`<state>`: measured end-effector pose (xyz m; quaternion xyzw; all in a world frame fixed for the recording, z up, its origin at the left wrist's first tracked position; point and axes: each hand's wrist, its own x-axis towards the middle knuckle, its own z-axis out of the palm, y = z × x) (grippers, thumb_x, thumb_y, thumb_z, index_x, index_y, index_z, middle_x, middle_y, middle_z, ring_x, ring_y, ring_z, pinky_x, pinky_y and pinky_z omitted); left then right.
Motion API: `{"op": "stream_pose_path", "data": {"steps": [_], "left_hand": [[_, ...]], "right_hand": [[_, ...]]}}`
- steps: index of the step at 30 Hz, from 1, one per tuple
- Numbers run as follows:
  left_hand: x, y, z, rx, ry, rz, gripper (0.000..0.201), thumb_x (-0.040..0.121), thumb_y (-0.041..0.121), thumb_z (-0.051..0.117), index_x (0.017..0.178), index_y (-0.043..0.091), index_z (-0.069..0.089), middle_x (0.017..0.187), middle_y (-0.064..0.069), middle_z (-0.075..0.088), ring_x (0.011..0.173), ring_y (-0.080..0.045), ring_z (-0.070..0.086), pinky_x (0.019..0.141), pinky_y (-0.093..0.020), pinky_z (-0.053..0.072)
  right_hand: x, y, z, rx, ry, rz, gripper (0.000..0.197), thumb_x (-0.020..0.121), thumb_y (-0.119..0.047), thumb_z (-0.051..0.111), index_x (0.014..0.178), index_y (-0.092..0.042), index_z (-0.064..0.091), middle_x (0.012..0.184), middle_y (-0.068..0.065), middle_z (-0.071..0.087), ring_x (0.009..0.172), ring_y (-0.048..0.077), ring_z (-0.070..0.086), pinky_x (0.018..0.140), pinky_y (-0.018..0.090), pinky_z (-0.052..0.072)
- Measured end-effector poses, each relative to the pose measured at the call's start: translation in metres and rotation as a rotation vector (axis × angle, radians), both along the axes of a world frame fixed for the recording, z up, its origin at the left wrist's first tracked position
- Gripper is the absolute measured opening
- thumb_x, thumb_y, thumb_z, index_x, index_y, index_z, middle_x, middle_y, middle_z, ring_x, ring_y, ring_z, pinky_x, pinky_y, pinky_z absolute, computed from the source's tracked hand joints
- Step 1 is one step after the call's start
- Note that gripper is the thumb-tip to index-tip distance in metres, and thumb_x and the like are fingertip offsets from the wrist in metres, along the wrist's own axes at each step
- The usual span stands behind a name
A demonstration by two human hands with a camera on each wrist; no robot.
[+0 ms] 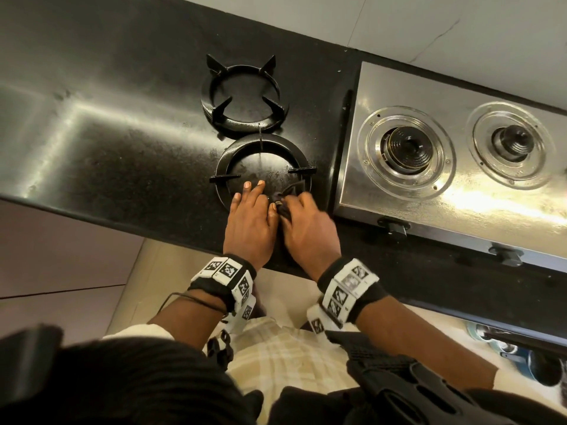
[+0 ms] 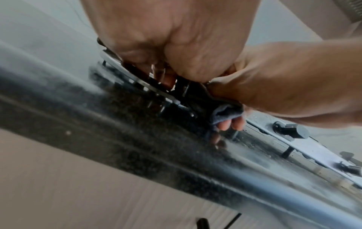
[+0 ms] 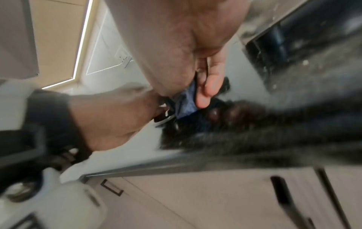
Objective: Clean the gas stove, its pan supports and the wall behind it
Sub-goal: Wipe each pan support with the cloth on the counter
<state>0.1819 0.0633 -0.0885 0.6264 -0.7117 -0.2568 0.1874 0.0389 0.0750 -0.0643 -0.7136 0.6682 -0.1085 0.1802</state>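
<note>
The step in hand appears to be wiping the near pan support point(image 1: 262, 167), which lies on the black table point(image 1: 122, 154) directly under both hands. A second pan support point(image 1: 244, 95) lies just beyond the first, past the fingertips. The gas stove point(image 1: 445, 167) stands to the right of the right hand, its two burners bare; the wall point(image 1: 460, 35) runs behind it, well beyond both hands.

Procedure advice: hold the ring steady with the left hand while the right hand works the cloth along the rim and round each prong. Wipe one section, turn the ring, then repeat. Keep the ring flat so it does not skid on the glossy table.

Left hand point(image 1: 250, 216): palm down, fingers extended and pressing on the near arc of the ring; it grips nothing.

Right hand point(image 1: 306, 223): fingers curled round a bunched blue-grey cloth point(image 2: 225, 113), thumb pinching it against the ring's near-right edge. In the right wrist view the cloth point(image 3: 186, 102) shows between thumb and palm.

Both wrists angle inward, so the hands meet thumb to thumb at the table's front edge.
</note>
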Motion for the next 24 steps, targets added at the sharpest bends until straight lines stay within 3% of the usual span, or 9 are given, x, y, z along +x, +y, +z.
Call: {"op": "stream_pose_path", "data": {"steps": [3, 7, 10, 12, 16, 20, 22, 24], "left_hand": [[0.003, 0.001, 0.001, -0.002, -0.021, -0.025, 0.042, 0.109, 0.029, 0.033, 0.131, 0.006, 0.06, 0.162, -0.013, 0.042, 0.157, -0.027, 0.025, 0.13, -0.043, 0.013], [0.009, -0.003, 0.002, 0.018, -0.055, -0.059, 0.039, 0.109, 0.027, 0.039, 0.133, 0.005, 0.06, 0.163, -0.011, 0.041, 0.158, -0.025, 0.025, 0.13, -0.041, 0.012], [0.008, -0.005, 0.004, 0.03, -0.073, -0.059, 0.039, 0.109, 0.027, 0.039, 0.134, 0.004, 0.059, 0.163, -0.011, 0.041, 0.157, -0.024, 0.026, 0.13, -0.039, 0.012], [0.009, -0.006, 0.005, 0.039, -0.076, -0.061, 0.039, 0.109, 0.026, 0.04, 0.134, 0.003, 0.059, 0.162, -0.011, 0.042, 0.156, -0.023, 0.028, 0.129, -0.037, 0.013], [0.016, -0.011, 0.008, 0.043, -0.089, -0.067, 0.04, 0.109, 0.024, 0.042, 0.139, 0.001, 0.056, 0.162, -0.013, 0.042, 0.154, -0.024, 0.034, 0.129, -0.039, 0.018], [0.026, -0.013, 0.006, 0.023, -0.133, -0.094, 0.041, 0.109, 0.021, 0.042, 0.142, -0.001, 0.053, 0.161, -0.016, 0.043, 0.152, -0.029, 0.037, 0.128, -0.043, 0.024], [0.031, -0.012, 0.003, -0.002, -0.153, -0.125, 0.038, 0.108, 0.017, 0.044, 0.141, 0.0, 0.053, 0.16, -0.017, 0.043, 0.151, -0.03, 0.038, 0.128, -0.046, 0.025], [0.033, -0.009, 0.0, -0.032, -0.153, -0.132, 0.034, 0.108, 0.015, 0.047, 0.138, 0.002, 0.055, 0.16, -0.016, 0.045, 0.151, -0.029, 0.039, 0.127, -0.047, 0.028]], "right_hand": [[0.007, 0.014, -0.003, 0.035, -0.045, -0.008, 0.036, 0.106, -0.038, 0.054, 0.136, -0.017, 0.056, 0.13, 0.004, 0.053, 0.08, 0.02, 0.068, 0.065, 0.032, 0.056], [-0.008, 0.003, 0.0, -0.016, 0.099, 0.016, 0.037, 0.106, -0.036, 0.056, 0.138, -0.017, 0.053, 0.128, 0.004, 0.055, 0.074, 0.016, 0.066, 0.059, 0.028, 0.054], [-0.02, -0.016, 0.009, -0.021, 0.14, -0.112, 0.033, 0.107, -0.03, 0.053, 0.137, -0.014, 0.053, 0.126, 0.007, 0.057, 0.083, 0.022, 0.07, 0.069, 0.035, 0.059], [-0.018, -0.03, 0.016, 0.006, 0.145, -0.148, 0.029, 0.108, -0.026, 0.052, 0.133, -0.011, 0.057, 0.125, 0.01, 0.059, 0.091, 0.026, 0.071, 0.074, 0.036, 0.056], [-0.008, -0.041, 0.021, 0.031, 0.196, -0.139, 0.026, 0.109, -0.022, 0.05, 0.13, -0.01, 0.06, 0.124, 0.01, 0.06, 0.095, 0.026, 0.07, 0.074, 0.034, 0.051], [-0.001, -0.018, 0.017, 0.047, 0.061, 0.11, 0.026, 0.103, -0.026, 0.06, 0.127, -0.017, 0.058, 0.123, 0.003, 0.057, 0.087, 0.023, 0.071, 0.073, 0.04, 0.062], [0.0, -0.007, 0.018, 0.142, -0.049, 0.247, 0.031, 0.102, -0.035, 0.061, 0.13, -0.021, 0.059, 0.124, 0.0, 0.059, 0.096, 0.022, 0.069, 0.081, 0.044, 0.061], [-0.006, -0.004, 0.029, 0.111, -0.124, 0.223, 0.036, 0.102, -0.04, 0.06, 0.133, -0.023, 0.06, 0.124, -0.002, 0.06, 0.102, 0.018, 0.066, 0.086, 0.04, 0.06]]}}
